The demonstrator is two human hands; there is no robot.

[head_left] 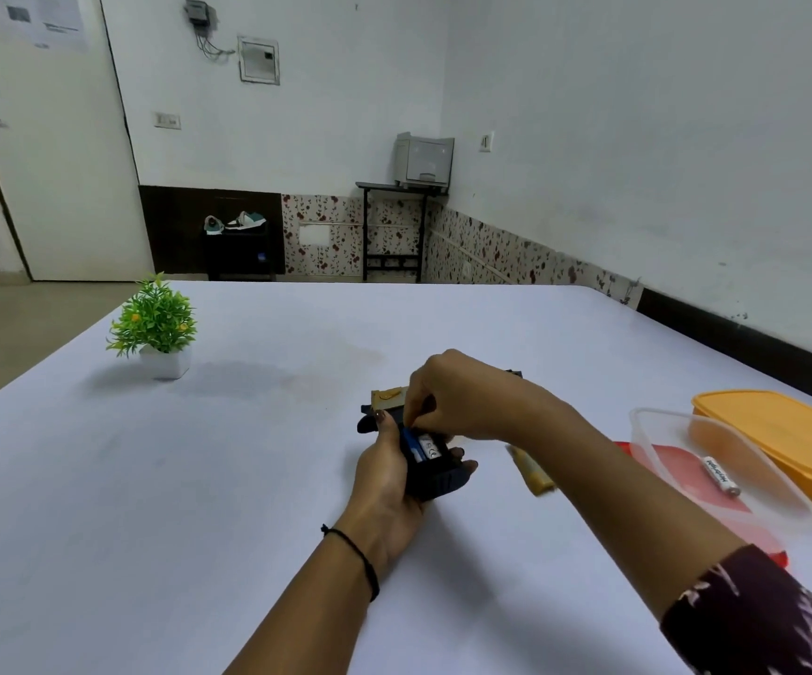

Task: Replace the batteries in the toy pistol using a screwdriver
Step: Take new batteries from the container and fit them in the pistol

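The dark blue toy pistol (pixel 435 472) with a gold part lies in my left hand (pixel 384 475), grip end toward me and its battery compartment open. A blue and white battery (pixel 418 445) sits in that compartment. My right hand (pixel 462 397) reaches over the pistol from the right, its fingertips pinched on the battery's far end. A yellow-handled screwdriver (pixel 533 472) lies on the table just right of the pistol. A spare white battery (pixel 721 475) rests in the clear container (pixel 647 426).
An orange lid (pixel 793 431) lies right of the clear container, and a red lid (pixel 676 475) shows beneath it. A small potted plant (pixel 158 324) stands at the table's far left. White table surface (pixel 199 504) spreads around my hands.
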